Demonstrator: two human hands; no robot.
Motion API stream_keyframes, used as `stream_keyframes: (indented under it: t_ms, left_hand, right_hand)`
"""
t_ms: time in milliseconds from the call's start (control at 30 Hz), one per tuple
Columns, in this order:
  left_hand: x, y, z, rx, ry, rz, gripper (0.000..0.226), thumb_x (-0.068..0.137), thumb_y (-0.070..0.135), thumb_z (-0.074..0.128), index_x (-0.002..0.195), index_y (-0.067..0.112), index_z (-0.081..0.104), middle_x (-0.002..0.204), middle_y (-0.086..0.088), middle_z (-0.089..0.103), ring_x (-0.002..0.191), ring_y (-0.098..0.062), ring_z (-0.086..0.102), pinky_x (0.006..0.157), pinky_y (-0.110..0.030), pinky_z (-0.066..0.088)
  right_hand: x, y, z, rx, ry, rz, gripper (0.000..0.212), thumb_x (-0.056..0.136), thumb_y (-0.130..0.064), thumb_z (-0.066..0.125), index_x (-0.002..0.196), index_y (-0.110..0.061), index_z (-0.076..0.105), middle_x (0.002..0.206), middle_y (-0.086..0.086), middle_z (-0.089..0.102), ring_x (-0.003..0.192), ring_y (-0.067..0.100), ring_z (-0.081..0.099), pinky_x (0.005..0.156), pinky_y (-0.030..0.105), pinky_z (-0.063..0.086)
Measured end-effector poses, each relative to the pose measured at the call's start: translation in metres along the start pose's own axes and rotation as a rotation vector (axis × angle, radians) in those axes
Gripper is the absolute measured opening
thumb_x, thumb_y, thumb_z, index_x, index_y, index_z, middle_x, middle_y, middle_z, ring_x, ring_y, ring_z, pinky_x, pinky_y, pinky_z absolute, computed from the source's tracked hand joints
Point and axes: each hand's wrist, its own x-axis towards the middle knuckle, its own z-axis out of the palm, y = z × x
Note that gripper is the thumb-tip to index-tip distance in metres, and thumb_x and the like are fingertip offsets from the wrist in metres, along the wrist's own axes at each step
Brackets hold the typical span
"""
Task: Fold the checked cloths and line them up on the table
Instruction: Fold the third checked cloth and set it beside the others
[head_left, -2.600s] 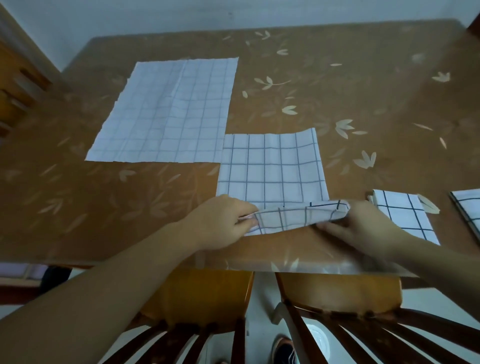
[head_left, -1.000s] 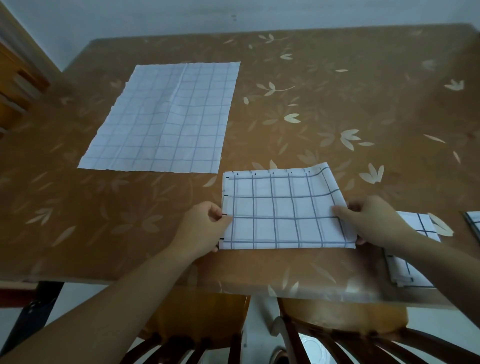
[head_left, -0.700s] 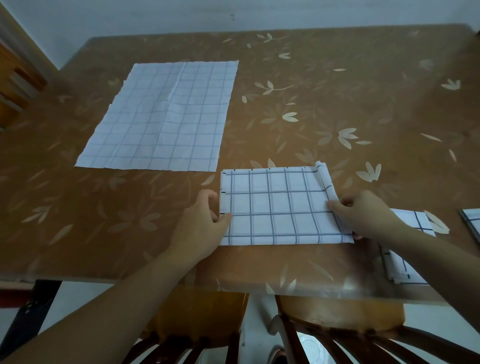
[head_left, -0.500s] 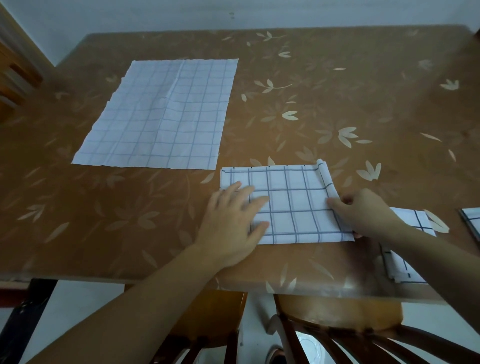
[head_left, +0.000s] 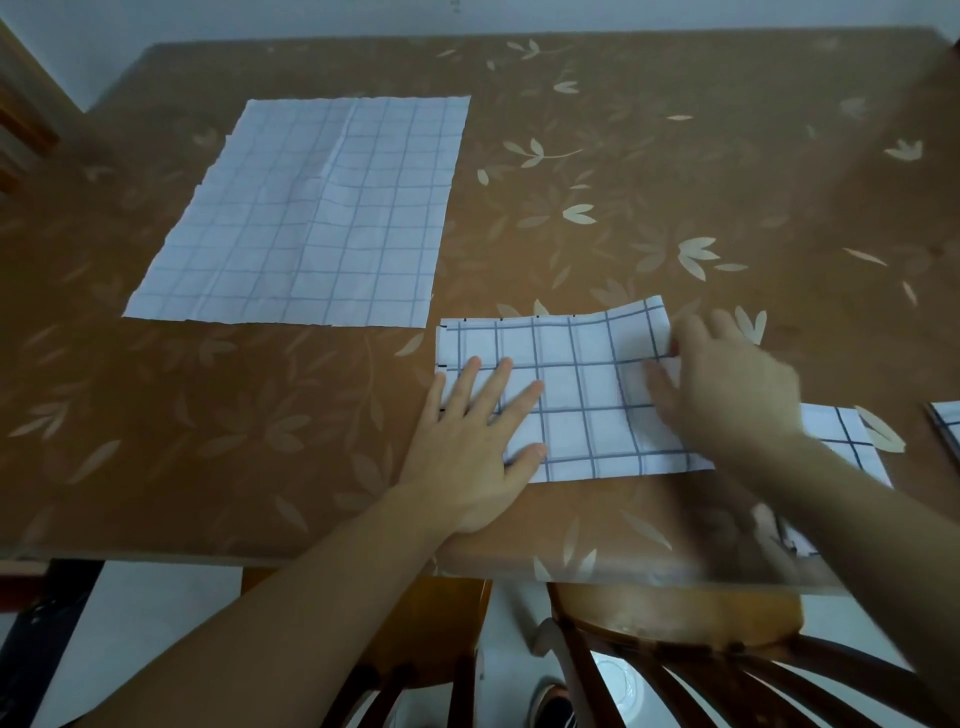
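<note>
A half-folded white cloth with dark checks (head_left: 571, 395) lies near the table's front edge. My left hand (head_left: 478, 441) presses flat on its left part, fingers spread. My right hand (head_left: 727, 395) grips the cloth's right edge and lifts it up and leftward; that hand is blurred. An unfolded checked cloth (head_left: 311, 213) lies flat at the back left. A folded checked cloth (head_left: 852, 452) lies to the right, partly under my right forearm. The corner of another folded cloth (head_left: 948, 426) shows at the right border.
The brown table (head_left: 208, 426) has a leaf pattern and a shiny cover. Two wooden chairs stand below the front edge, one (head_left: 675, 654) on the right. A wooden chair back (head_left: 21, 124) is at the far left.
The cloth got folded in half away from me, then my left hand went flat onto its left part. My right hand has just lifted the right edge and moved it leftward.
</note>
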Motion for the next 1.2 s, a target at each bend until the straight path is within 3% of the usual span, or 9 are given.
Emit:
stream_keyframes:
  t_ms: [67,133,200,267,433,600,767,867,1200]
  left_hand:
    - [0.000,0.000,-0.001,0.001,-0.006,-0.004,0.062,0.097,0.062,0.014,0.152,0.042,-0.006,0.163,0.007,-0.014,0.147,-0.020,-0.022,0.118,-0.046,-0.016]
    - [0.001,0.001,-0.003,0.037,-0.056,0.003,0.064,0.098,0.060,0.012,0.151,0.036,-0.016,0.161,0.006,-0.021,0.144,-0.020,-0.030,0.118,-0.049,-0.013]
    - [0.001,0.002,-0.004,0.062,-0.094,0.001,0.065,0.098,0.058,0.010,0.149,0.033,-0.024,0.159,0.007,-0.027,0.142,-0.019,-0.035,0.118,-0.049,-0.012]
    - [0.002,0.002,-0.004,0.040,-0.077,-0.010,0.064,0.098,0.056,0.010,0.151,0.033,-0.018,0.160,0.008,-0.025,0.143,-0.018,-0.032,0.118,-0.049,-0.012]
    - [0.001,-0.001,0.002,0.013,0.000,-0.015,0.064,0.096,0.062,0.011,0.152,0.039,-0.008,0.162,0.007,-0.015,0.147,-0.019,-0.023,0.119,-0.047,-0.013]
    - [0.001,0.000,0.001,0.008,-0.005,-0.016,0.066,0.094,0.064,0.010,0.152,0.039,-0.008,0.162,0.006,-0.017,0.147,-0.020,-0.023,0.118,-0.047,-0.014]
    - [0.001,0.000,0.000,0.004,0.007,-0.016,0.066,0.094,0.065,0.007,0.153,0.039,-0.007,0.162,0.006,-0.015,0.147,-0.020,-0.022,0.118,-0.048,-0.014]
    - [0.001,0.000,0.001,0.005,0.020,-0.015,0.065,0.094,0.063,0.010,0.153,0.039,-0.004,0.163,0.006,-0.012,0.148,-0.020,-0.020,0.119,-0.048,-0.012]
    - [0.001,0.001,-0.004,0.022,-0.051,-0.025,0.065,0.095,0.065,0.012,0.152,0.040,-0.008,0.162,0.006,-0.017,0.147,-0.021,-0.024,0.116,-0.048,-0.018]
  right_hand:
    - [-0.018,-0.037,0.005,0.205,0.066,-0.276,0.039,0.093,-0.041,0.042,0.113,-0.011,0.059,0.117,0.009,0.057,0.097,0.034,0.060,0.077,0.040,0.048]
    - [-0.038,-0.073,0.021,0.297,-0.097,-0.467,0.062,0.095,-0.053,0.029,0.141,-0.014,0.044,0.150,0.008,0.039,0.139,0.028,0.035,0.110,0.043,0.032]
    - [-0.047,-0.090,0.036,0.317,-0.241,-0.425,0.074,0.093,-0.063,0.015,0.155,-0.020,0.014,0.162,-0.001,0.005,0.149,0.015,-0.005,0.121,0.042,0.004]
    - [-0.043,-0.087,0.045,0.350,-0.264,-0.313,0.076,0.091,-0.065,0.007,0.155,-0.025,-0.001,0.162,-0.006,-0.007,0.146,0.009,-0.018,0.120,0.041,-0.007]
    - [-0.029,-0.045,0.049,0.161,-0.276,-0.230,0.089,0.080,-0.070,-0.017,0.153,-0.022,-0.006,0.162,-0.003,-0.011,0.146,0.010,-0.018,0.120,0.040,-0.010]
    - [-0.029,0.004,0.040,0.019,-0.320,-0.127,0.083,0.086,-0.069,-0.006,0.153,-0.020,-0.012,0.160,0.001,-0.018,0.145,0.013,-0.022,0.119,0.040,-0.010]
    - [-0.030,-0.029,0.033,0.037,-0.201,-0.187,0.082,0.086,-0.060,-0.005,0.154,-0.014,-0.006,0.161,0.005,-0.012,0.145,0.015,-0.020,0.117,0.039,-0.013]
    - [-0.024,-0.054,0.046,0.189,-0.249,-0.166,0.083,0.085,-0.060,-0.004,0.154,-0.014,-0.003,0.162,0.004,-0.009,0.147,0.016,-0.014,0.117,0.036,-0.011]
    - [0.014,-0.013,0.050,0.071,-0.238,-0.020,0.080,0.093,-0.063,0.011,0.154,-0.013,-0.003,0.162,0.006,-0.007,0.149,0.019,-0.010,0.120,0.042,-0.005]
